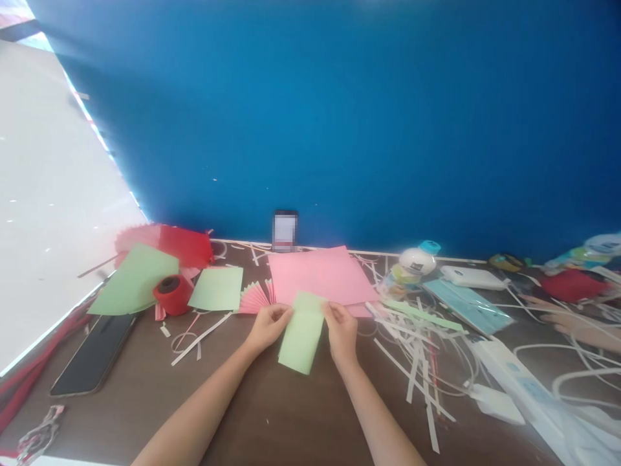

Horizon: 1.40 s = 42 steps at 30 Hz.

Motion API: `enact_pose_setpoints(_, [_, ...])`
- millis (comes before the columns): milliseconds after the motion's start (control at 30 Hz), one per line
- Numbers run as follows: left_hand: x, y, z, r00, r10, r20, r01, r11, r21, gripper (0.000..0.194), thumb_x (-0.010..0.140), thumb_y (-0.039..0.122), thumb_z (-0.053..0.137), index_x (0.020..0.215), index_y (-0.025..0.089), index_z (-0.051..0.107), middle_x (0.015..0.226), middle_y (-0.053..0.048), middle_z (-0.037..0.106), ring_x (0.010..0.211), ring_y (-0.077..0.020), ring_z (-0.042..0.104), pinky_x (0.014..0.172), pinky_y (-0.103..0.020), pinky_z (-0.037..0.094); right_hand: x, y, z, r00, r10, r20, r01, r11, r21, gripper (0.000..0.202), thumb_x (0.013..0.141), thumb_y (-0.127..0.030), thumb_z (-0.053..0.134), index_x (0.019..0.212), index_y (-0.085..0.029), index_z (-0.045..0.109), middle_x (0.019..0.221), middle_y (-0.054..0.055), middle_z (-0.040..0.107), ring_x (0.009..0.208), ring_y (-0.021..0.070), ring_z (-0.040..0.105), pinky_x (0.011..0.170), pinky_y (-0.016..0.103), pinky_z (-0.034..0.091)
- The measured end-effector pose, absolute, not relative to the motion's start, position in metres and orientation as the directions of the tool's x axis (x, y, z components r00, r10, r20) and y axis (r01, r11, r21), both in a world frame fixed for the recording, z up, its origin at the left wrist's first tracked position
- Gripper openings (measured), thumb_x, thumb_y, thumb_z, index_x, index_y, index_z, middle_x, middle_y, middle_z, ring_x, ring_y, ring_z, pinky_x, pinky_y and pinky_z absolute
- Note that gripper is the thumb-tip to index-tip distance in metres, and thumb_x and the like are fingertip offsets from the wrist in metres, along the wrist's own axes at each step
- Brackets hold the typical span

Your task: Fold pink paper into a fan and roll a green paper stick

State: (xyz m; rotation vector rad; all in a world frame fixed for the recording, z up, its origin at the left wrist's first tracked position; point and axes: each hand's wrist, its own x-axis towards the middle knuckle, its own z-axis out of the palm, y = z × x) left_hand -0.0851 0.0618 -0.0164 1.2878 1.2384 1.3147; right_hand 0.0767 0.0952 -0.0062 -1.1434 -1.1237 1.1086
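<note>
Blue panelling point(310, 116) backs the brown surface point(262, 421). The left hand point(266, 325) and right hand point(342, 329) pinch opposite edges of a light-green paper point(301, 340), with pink paper point(315, 275) beyond.

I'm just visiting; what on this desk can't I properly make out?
All in the head view:
- Upright device by the blue wall: its screen contents, lost to pixelation.
- Blue-capped bottle: its label, too blurred to read.
- Large pink sheet: the part hidden behind the green paper.
- Another person's arm: blurred, and cut off by the right edge.
</note>
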Motion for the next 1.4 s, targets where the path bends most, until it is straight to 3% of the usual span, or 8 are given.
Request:
enact_pose_setpoints(433, [-0.085, 0.061, -0.018, -0.037, 0.994, 0.106, 0.081, -0.103, 0.991, 0.029, 0.074, 0.041, 0.051, 0.076, 0.015, 0.063, 0.076, -0.005, 0.065, 0.072, -0.0161, 0.058, 0.064, -0.024, 0.045, 0.079, 0.097, -0.008, 0.129, 0.984, 0.124, -0.074, 0.134, -0.988, 0.023, 0.065, -0.038, 0.062, 0.074, -0.017, 0.063, 0.078, 0.005, 0.066, 0.078, 0.0208, 0.059, 0.072, 0.033, 0.047])
enact_pose_setpoints(767, [-0.083, 0.059, -0.017, -0.007, 0.993, 0.121, 0.099, -0.120, 0.988, 0.029, 0.075, 0.040, 0.050, 0.076, 0.014, 0.064, 0.076, -0.005, 0.065, 0.071, -0.0163, 0.058, 0.064, -0.024, 0.045, 0.083, 0.095, -0.002, 0.114, 0.979, 0.166, 0.068, 0.159, -0.985, 0.026, 0.069, -0.042, 0.058, 0.074, -0.016, 0.061, 0.074, 0.005, 0.065, 0.073, 0.0200, 0.058, 0.067, 0.031, 0.046])
enact_pose_setpoints(933, [-0.085, 0.058, -0.015, -0.103, 0.982, 0.159, 0.118, -0.147, 0.982, 0.030, 0.075, 0.040, 0.049, 0.080, 0.015, 0.065, 0.079, -0.005, 0.066, 0.074, -0.0174, 0.059, 0.066, -0.025, 0.046, 0.078, 0.092, 0.002, -0.033, 0.991, 0.130, 0.043, 0.132, -0.990, 0.030, 0.069, -0.045, 0.057, 0.080, -0.017, 0.061, 0.074, 0.006, 0.066, 0.070, 0.0203, 0.059, 0.063, 0.030, 0.047])
enact_pose_setpoints(1033, [-0.086, 0.059, -0.014, -0.149, 0.974, 0.171, 0.129, -0.153, 0.980, 0.030, 0.076, 0.040, 0.049, 0.080, 0.015, 0.065, 0.078, -0.005, 0.066, 0.073, -0.0170, 0.059, 0.065, -0.025, 0.046, 0.075, 0.093, -0.003, -0.148, 0.984, 0.099, 0.044, 0.106, -0.993, 0.029, 0.066, -0.045, 0.060, 0.069, -0.016, 0.060, 0.066, 0.005, 0.065, 0.064, 0.0198, 0.059, 0.058, 0.029, 0.047])
enact_pose_setpoints(1200, [-0.084, 0.059, -0.015, -0.213, 0.956, 0.203, 0.162, -0.170, 0.972, 0.028, 0.076, 0.038, 0.049, 0.079, 0.016, 0.064, 0.079, -0.004, 0.066, 0.074, -0.0171, 0.060, 0.065, -0.024, 0.046, 0.073, 0.094, -0.007, -0.095, 0.990, 0.100, 0.052, 0.105, -0.993, 0.026, 0.064, -0.043, 0.062, 0.062, -0.018, 0.057, 0.061, 0.004, 0.063, 0.063, 0.0194, 0.059, 0.058, 0.028, 0.046])
enact_pose_setpoints(1400, [-0.085, 0.059, -0.014, -0.358, 0.913, 0.194, 0.112, -0.164, 0.980, 0.026, 0.075, 0.038, 0.051, 0.082, 0.016, 0.064, 0.082, -0.005, 0.067, 0.078, -0.0179, 0.061, 0.069, -0.025, 0.047, 0.070, 0.092, -0.007, -0.203, 0.975, 0.086, 0.095, 0.107, -0.990, 0.025, 0.065, -0.042, 0.061, 0.062, -0.017, 0.059, 0.063, 0.004, 0.063, 0.064, 0.0191, 0.058, 0.062, 0.029, 0.045])
